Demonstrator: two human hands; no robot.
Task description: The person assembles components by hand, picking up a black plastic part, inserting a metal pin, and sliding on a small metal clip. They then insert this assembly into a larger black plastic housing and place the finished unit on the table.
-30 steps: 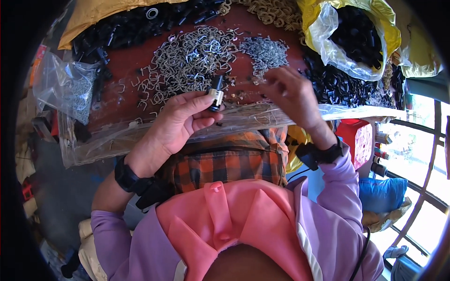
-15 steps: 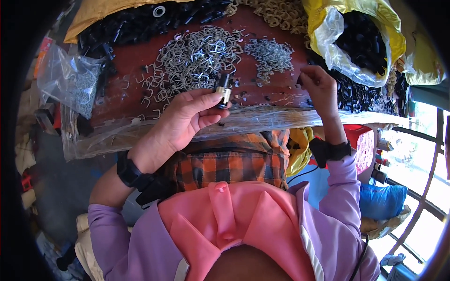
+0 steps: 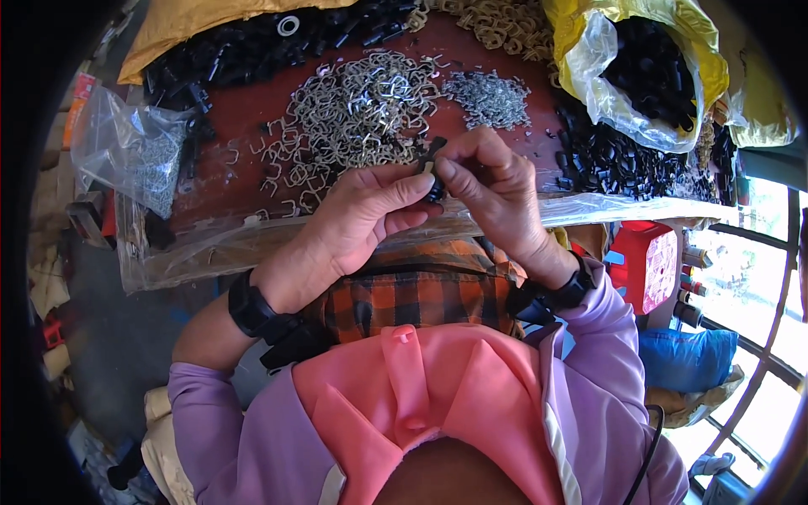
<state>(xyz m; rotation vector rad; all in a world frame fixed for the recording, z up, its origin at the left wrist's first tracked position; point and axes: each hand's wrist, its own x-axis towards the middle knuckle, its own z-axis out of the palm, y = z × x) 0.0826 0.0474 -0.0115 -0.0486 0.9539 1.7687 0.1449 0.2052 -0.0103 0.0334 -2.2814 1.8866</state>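
Between the thumb and fingers of my left hand [image 3: 366,206] is a small black fitting [image 3: 433,153] with a light metal piece on it, largely covered by the fingers. My right hand [image 3: 502,189] is pinched closed against the fitting's right side; what its fingertips hold, if anything, is hidden. Both hands are above the near edge of the dark red tabletop [image 3: 227,126]. Just beyond them lies a heap of U-shaped metal clips [image 3: 358,109], and to its right a smaller pile of tiny silvery pieces [image 3: 486,99].
Black parts [image 3: 606,164] lie at the right, below a yellow bag [image 3: 711,63] full of black pieces. More black parts [image 3: 252,50] and tan rings [image 3: 505,29] line the far side. A clear bag [image 3: 126,139] sits at left. Plastic wrap covers the front edge [image 3: 210,240].
My right hand has come left from near the black parts to the fitting in my left hand. My left hand has shifted slightly right, still holding the fitting.
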